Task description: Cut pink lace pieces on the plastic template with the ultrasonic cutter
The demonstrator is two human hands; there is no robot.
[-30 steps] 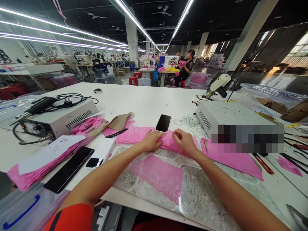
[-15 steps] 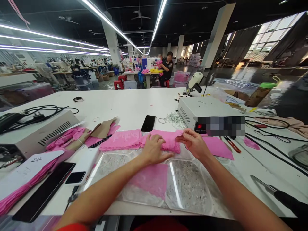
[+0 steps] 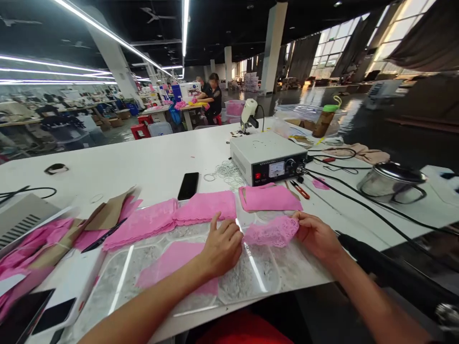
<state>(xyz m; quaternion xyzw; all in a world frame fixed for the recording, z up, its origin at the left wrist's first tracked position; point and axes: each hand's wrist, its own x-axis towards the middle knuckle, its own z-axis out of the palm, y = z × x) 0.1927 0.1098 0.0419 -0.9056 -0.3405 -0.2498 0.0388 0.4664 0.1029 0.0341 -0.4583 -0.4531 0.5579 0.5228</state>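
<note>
A pink lace piece (image 3: 269,232) was held over the clear mat (image 3: 247,282), its right end pinched by the right hand (image 3: 318,236). Its left end was met by the curled left hand (image 3: 224,246); whether it was gripped there could not be told. Behind, pink fabric stacks (image 3: 207,206) were laid side by side. To the right, a lidded mug (image 3: 385,184) was set down, its contents indiscernible. Farther back, a brown bottle (image 3: 323,123) was topped with green, and pink was seen in a translucent tub (image 3: 234,108).
</note>
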